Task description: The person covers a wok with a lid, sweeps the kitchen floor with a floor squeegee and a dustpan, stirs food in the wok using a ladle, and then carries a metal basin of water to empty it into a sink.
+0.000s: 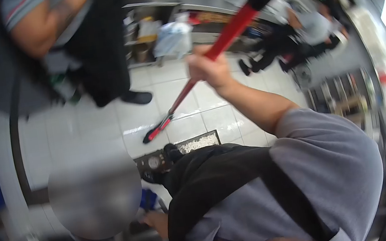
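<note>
My right hand [210,68] is wrapped round a long red pole [234,28] with a black band near its top. The pole slants down to a red-and-black head [158,129] on the white tiled floor; whether it is a brush or a squeegee I cannot tell. Low beside my apron, my left hand [156,222] shows only in part, its fingers blurred. Closest to it are a blue object [148,199] and a round grey blurred shape [96,198]. My black shoe [172,152] is by a dark floor mat [217,136].
A person in a dark apron [98,45] stands close by at upper left. Two more people [310,27] are near the counter at right. A steel counter [176,4] with loaded shelves runs along the back. Racks [342,94] stand at far right. The floor [100,128] shines.
</note>
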Demonstrator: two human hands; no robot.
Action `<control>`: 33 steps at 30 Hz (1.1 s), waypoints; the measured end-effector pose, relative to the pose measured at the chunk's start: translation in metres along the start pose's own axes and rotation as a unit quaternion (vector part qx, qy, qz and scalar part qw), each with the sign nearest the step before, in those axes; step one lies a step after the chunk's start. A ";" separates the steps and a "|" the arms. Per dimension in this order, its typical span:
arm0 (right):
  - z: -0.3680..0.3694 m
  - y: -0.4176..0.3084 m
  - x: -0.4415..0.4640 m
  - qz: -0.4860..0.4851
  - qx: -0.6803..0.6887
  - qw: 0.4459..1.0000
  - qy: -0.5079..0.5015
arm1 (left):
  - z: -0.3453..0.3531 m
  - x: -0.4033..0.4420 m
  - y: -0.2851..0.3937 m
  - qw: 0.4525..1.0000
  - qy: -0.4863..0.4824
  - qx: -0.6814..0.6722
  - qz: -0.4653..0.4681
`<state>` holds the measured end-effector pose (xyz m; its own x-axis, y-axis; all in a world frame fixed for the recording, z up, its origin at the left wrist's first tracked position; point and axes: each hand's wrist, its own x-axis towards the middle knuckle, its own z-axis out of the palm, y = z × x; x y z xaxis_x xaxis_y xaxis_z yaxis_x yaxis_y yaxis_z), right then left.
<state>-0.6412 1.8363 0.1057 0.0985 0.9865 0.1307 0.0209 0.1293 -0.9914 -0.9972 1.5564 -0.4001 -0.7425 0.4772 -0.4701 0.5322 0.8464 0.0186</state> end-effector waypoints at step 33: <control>0.039 0.024 -0.014 -0.070 0.102 0.910 -0.397 | 0.043 -0.043 -0.019 0.948 0.188 -0.248 0.069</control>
<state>-0.6810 1.8291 0.0795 -0.6413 0.7107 0.2892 -0.2156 0.1948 -0.9569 -0.9586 1.5097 -0.4181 -0.8223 0.5624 -0.0862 0.4472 0.7325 0.5133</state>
